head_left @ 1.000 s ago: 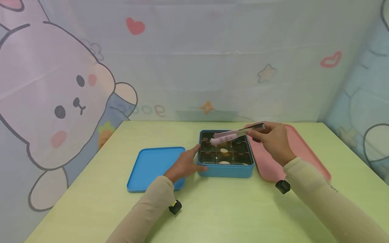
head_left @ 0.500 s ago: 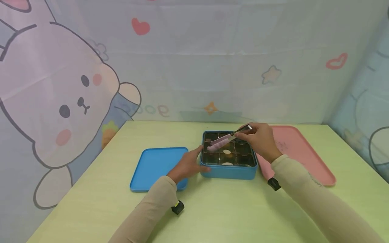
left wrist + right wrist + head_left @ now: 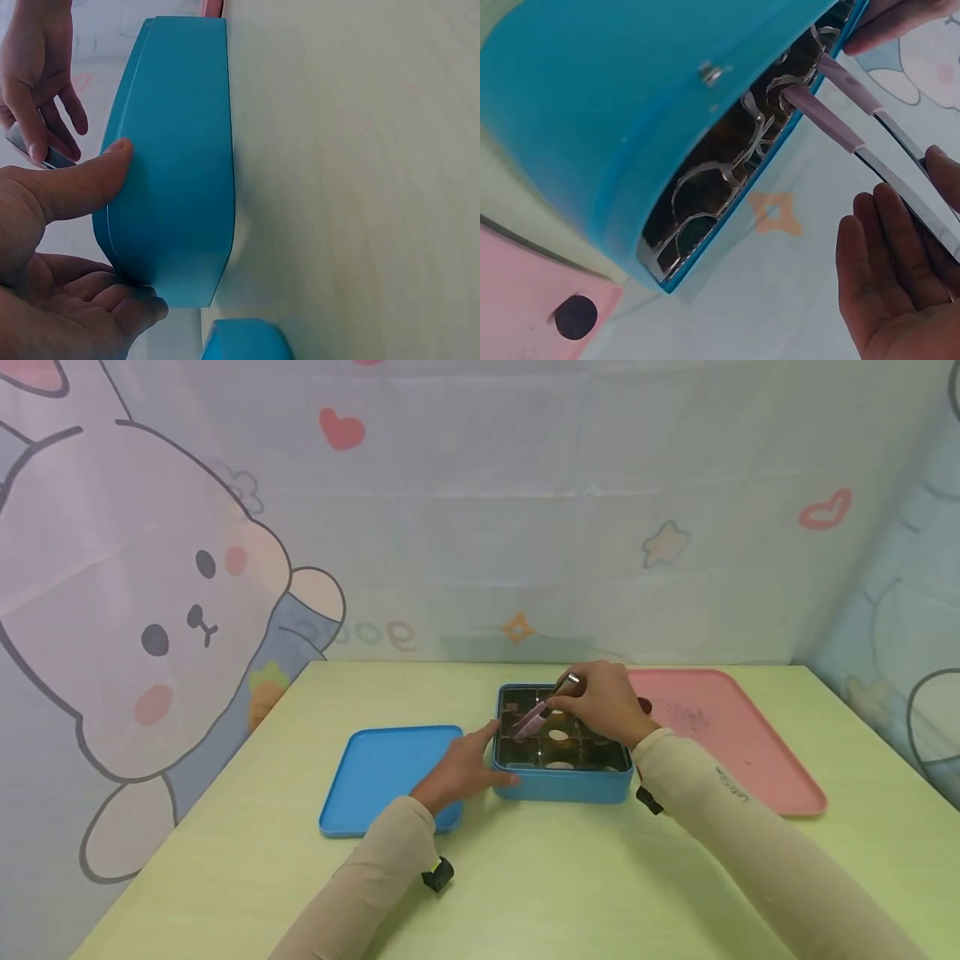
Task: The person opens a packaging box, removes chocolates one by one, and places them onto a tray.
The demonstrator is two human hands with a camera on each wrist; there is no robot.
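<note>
A light-blue box [image 3: 562,785] holds a dark insert divided into several compartments, with pale oval things [image 3: 558,735] visible in a few. My left hand [image 3: 468,768] grips the box's near left corner; in the left wrist view its thumb lies over the front rim and its fingers curl round the side. My right hand [image 3: 603,702] pinches metal tongs with pink-lilac tips [image 3: 825,120]. Those tips reach down into the left side of the insert, slightly apart in the right wrist view. Whether anything sits between them is hidden by the box wall.
Left of the box lies a blue lid [image 3: 378,777], partly behind my left hand. A pink tray [image 3: 738,735] lies to the right, bearing a dark round piece [image 3: 576,317]. Behind the pale yellow-green table [image 3: 525,877] hangs a printed cloth [image 3: 487,510].
My right hand has moved left and lowered the tongs from above the box into its left side. More of the pink tray shows now. The left hand keeps its place on the box.
</note>
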